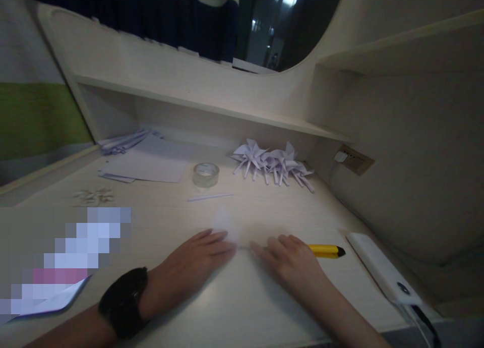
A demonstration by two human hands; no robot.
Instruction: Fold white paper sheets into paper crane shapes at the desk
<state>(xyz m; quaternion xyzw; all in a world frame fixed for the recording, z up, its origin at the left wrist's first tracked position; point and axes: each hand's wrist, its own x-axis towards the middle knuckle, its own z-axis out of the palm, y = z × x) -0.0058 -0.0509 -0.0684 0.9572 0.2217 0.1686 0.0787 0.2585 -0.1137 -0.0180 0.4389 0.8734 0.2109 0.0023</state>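
My left hand (196, 259), with a black watch (123, 301) on the wrist, lies flat on the desk with fingers stretched onto a pale folded sheet of paper (227, 224). My right hand (289, 259) rests close beside it, fingers extended and pressing the paper's edge where the two hands nearly meet. A yellow utility knife (327, 250) lies just right of my right hand. Behind the paper lie a thin white paper strip (209, 197) and a roll of clear tape (205, 174).
A heap of folded paper cranes (274, 164) sits at the back under a shelf (212, 106). Loose sheets (151, 161) and paper strips lie back left. A white slim device (383, 272) lies at the right edge. A wall socket (353, 160) is right.
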